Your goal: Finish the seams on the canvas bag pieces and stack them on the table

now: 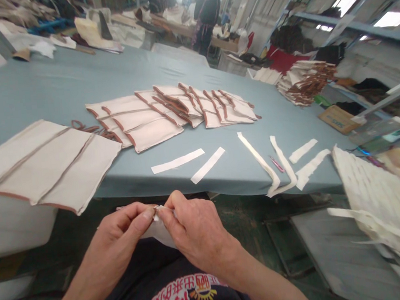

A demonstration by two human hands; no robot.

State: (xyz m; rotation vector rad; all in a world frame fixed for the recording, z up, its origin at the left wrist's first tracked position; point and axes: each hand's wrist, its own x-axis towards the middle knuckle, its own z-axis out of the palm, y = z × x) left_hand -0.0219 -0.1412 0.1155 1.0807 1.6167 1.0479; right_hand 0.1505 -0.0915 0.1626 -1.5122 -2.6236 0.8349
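Note:
My left hand (124,230) and my right hand (189,226) meet low in the view, just below the table's front edge. Both pinch the top edge of a small white fabric piece (158,232), thumbs and forefingers pressed together on it. Most of the piece is hidden behind my fingers. On the blue-grey table (38,90) in front lie white fabric strips (178,161), and behind them a fanned row of cream fabric panels with brown edging (168,110). Larger cream panels (46,165) overhang the table edge at left.
A stack of trimmed panels (305,83) sits at the table's far right. A pile of white fabric (385,207) lies at right beside the table. A small pink tool (277,164) rests among the strips. A person in dark clothes (206,17) stands in the aisle beyond.

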